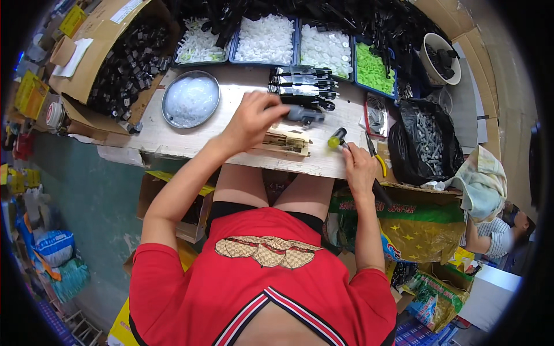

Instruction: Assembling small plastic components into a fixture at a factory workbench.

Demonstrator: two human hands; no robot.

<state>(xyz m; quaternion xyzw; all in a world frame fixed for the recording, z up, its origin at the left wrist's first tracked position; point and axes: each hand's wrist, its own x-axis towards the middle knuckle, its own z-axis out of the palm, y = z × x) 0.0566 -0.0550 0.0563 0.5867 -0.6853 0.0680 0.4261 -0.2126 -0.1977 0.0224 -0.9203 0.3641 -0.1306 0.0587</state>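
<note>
The right hand [359, 167], at the near edge of the desk [173, 135], has its grip clamped on a mallet [337, 138]. The left hand [251, 118] grips a black part [304, 115] over a wooden block [287, 141]. Beyond lie stacked black parts [303, 86], a metal bowl [191, 98], a black bag [424, 141] and trays of plastic pieces [265, 39].

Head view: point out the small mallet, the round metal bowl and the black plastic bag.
small mallet [337, 138], head view, on its yellow-tipped head, above the right hand.
round metal bowl [167, 109], head view, on its left rim.
black plastic bag [404, 158], head view, on its lower left wall.
</note>
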